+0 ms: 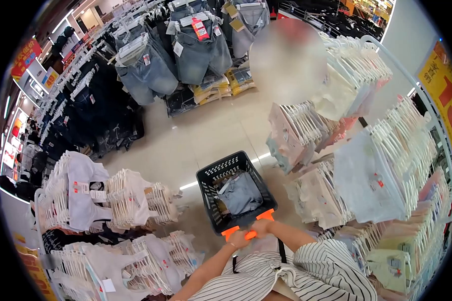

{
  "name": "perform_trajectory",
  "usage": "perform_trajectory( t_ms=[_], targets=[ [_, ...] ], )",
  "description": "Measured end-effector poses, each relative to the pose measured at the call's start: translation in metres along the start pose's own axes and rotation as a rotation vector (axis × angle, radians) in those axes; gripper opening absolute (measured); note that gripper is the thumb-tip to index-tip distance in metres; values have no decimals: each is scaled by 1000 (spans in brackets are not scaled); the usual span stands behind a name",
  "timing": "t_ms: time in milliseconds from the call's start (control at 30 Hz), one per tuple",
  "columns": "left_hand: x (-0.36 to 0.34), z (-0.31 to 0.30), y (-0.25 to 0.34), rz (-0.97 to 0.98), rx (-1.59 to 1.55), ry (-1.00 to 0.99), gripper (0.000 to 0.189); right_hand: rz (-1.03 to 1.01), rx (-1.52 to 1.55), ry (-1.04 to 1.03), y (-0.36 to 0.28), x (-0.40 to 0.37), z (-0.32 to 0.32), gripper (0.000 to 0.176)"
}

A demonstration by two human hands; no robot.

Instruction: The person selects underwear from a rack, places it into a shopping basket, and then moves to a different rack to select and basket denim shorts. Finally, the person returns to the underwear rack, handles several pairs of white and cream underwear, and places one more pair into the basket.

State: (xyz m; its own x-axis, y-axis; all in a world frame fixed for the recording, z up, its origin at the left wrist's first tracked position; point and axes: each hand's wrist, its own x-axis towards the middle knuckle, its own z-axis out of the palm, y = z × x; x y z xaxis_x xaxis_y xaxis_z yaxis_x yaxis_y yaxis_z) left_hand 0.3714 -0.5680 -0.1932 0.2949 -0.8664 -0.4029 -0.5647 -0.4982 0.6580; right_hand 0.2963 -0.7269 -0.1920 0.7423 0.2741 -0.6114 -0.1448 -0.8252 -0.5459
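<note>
A black shopping basket [204,195] with perforated sides stands low in front of me, with folded blue denim [242,193] inside it. Its orange handle [251,234] points toward my body. My left hand [239,239] is wrapped round the handle on the left side. Close beside it, my right hand [262,227] is closed on the handle too. The fingers of both hands show only in part.
Denim shorts [201,47] hang at the back, above packed yellow clothes [213,88]. Dark clothes [95,108] fill the back left. Racks of light garments [85,190] and pastel garments [369,173] flank the basket. Pale floor [186,135] stretches ahead.
</note>
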Motion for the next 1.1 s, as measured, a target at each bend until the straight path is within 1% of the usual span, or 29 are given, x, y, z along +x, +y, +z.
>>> perform_trajectory(
  t_ms=[67, 167, 267, 367, 467, 567, 667, 767, 867, 967, 1100],
  targets=[
    [9, -20, 1, 46, -67, 17, 34, -27, 4, 46, 5, 8, -13, 27],
    [19, -48, 8, 58, 96, 24, 30, -20, 21, 84, 10, 21, -29, 27],
    [32, -65, 2, 14, 136, 16, 29, 5, 47, 38, 16, 37, -47, 26],
    [50, -68, -27, 4, 266, 12, 27, 4, 128, 90, 11, 39, -76, 26],
    [65, -82, -43, 40, 346, 10, 26, -59, 119, 95, 10, 45, -101, 26],
    [78, -103, -53, 77, 420, 42, 24, -1, 145, 130, 16, 73, -101, 26],
    [96, -115, -78, 114, 498, 15, 26, 15, 195, 198, 15, 83, -119, 26],
    [118, -135, -100, 210, 540, -5, 24, 48, 217, 188, 19, 101, -135, 27],
    [138, -172, -89, 158, 581, -107, 24, 83, 234, 265, 24, 118, -150, 28],
    [162, -196, -97, 211, 511, -55, 22, 134, 285, 315, 32, 132, -172, 29],
    [207, -227, -106, 283, 552, -83, 21, 188, 332, 386, 44, 142, -213, 29]
  ],
)
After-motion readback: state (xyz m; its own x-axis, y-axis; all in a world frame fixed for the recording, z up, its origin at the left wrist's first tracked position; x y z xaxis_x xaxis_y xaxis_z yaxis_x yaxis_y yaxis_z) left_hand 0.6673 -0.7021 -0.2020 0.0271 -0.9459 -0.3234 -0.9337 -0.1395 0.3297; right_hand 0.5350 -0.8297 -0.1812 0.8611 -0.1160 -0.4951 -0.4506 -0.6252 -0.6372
